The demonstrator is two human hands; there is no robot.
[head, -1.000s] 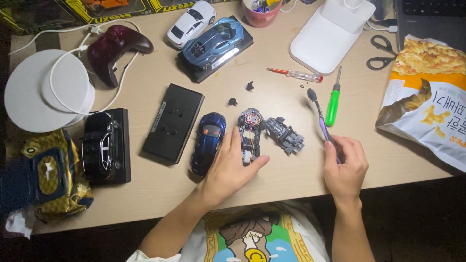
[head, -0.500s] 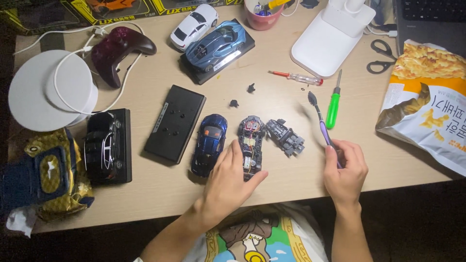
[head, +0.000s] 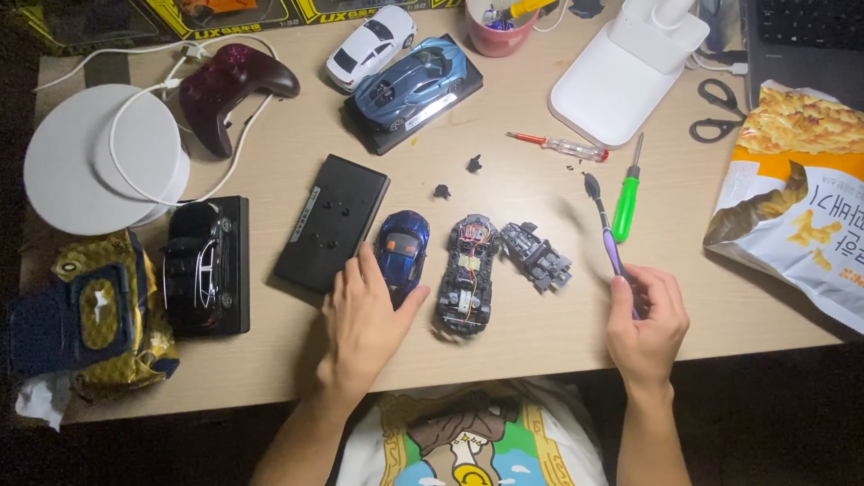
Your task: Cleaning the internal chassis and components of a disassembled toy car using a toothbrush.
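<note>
My left hand point(head: 364, 319) lies flat on the desk, fingers apart, touching the near end of a blue toy car body shell point(head: 401, 252). To its right lies the car's black chassis point(head: 466, 274) with its wiring exposed, and a grey inner part point(head: 536, 256) beside it. My right hand point(head: 646, 324) grips a purple-handled tool point(head: 605, 223) with a dark tip, held tilted above the desk. Two tiny black parts point(head: 442, 191) lie behind the chassis.
A black display base point(head: 333, 221) sits left of the shell. Also here: a black car on its base point(head: 206, 266), a blue car point(head: 416, 81), a white car point(head: 370, 47), a green screwdriver point(head: 627, 192), a red one point(head: 558, 145), a snack bag point(head: 796, 193), a white lamp base point(head: 625, 72), a game controller point(head: 227, 90).
My left hand has let go of the chassis and slid left onto the desk by the blue shell. My right hand and its tool stay in nearly the same place.
</note>
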